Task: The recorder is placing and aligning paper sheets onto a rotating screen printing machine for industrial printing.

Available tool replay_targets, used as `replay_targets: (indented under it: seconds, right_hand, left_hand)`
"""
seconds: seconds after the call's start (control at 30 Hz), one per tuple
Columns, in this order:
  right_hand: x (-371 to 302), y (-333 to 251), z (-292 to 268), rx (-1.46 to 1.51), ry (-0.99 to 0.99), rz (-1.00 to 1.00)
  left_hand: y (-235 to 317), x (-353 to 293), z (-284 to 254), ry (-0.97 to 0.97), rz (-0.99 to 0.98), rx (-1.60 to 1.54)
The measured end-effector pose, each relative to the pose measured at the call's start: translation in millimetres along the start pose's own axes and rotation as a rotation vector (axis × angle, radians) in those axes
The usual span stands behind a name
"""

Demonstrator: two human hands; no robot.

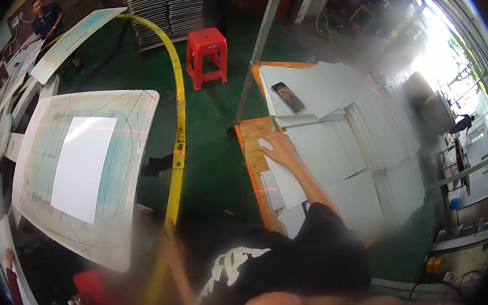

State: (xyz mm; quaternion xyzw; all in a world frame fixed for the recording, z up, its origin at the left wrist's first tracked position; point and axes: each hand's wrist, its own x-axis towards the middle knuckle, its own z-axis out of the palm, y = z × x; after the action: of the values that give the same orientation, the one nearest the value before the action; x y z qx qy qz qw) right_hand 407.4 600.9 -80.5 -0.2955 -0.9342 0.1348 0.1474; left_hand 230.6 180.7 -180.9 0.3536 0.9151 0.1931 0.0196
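- Right hand (279, 148) is curling over the edge of a sheet (284, 181) on the pallet (252, 143), likely for control; firm grip unclear.
- Left hand (172, 235) is blurring by the rail (181, 111); I cannot tell its grip.

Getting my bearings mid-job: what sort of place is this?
Probably a printing workshop: a white sheet lies on a stained board beside a curved yellow rail, with stacks of white sheets opposite.
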Motion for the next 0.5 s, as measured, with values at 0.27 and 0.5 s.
replay_targets:
  seconds: [0.27, 0.5]
  right_hand:
    - [5, 4, -1, -0.017, 0.354, -0.095]
    - [13, -76, -61, -0.172, 0.490, -0.341]
  left_hand:
    - [-8, 2, 8, 0.058, 0.011, -0.204]
    - [48, 25, -38, 0.037, 0.130, -0.503]
